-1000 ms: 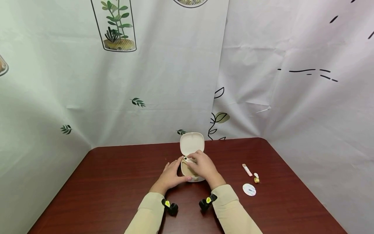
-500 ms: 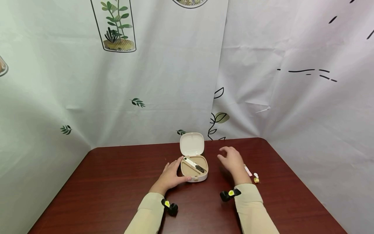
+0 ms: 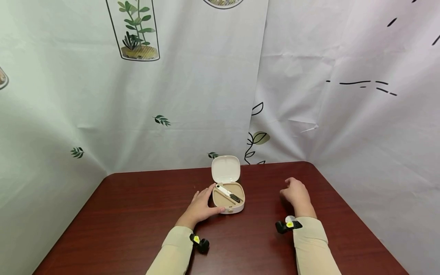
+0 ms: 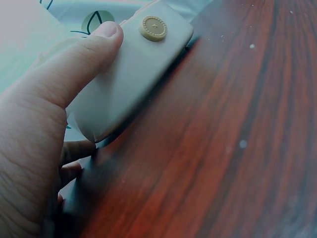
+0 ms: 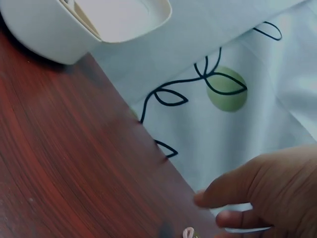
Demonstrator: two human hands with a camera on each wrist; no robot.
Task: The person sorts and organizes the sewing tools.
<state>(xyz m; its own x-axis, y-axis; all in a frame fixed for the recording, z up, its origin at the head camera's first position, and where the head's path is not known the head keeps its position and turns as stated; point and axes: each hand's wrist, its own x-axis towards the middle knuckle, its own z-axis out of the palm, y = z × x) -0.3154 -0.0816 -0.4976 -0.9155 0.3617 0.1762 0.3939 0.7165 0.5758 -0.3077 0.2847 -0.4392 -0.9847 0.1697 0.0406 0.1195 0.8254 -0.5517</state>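
A small white box (image 3: 237, 209) stands on the table with its hinged lid (image 3: 225, 169) raised. On its beige inner tray lies a slim tool (image 3: 227, 192), white with a hole at one end and dark grey at the other. My left hand (image 3: 197, 209) grips the box at its left side. In the left wrist view the thumb presses the front wall beside a round tan button (image 4: 154, 28). Further right, my right hand (image 3: 298, 195) hovers over the table with loosely bent fingers and nothing visible in them. A small pinkish thing (image 5: 188, 232) shows below its fingers in the right wrist view.
The right wrist strap and camera partly cover a round white disc (image 3: 290, 219) on the dark red wooden table (image 3: 144, 214). A printed curtain (image 3: 192, 95) hangs right behind the table's far edge.
My right hand has left the box and moved right, over where the pink-and-white stick and small gold piece lay. The tool now lies released in the box. My left hand has stayed put.
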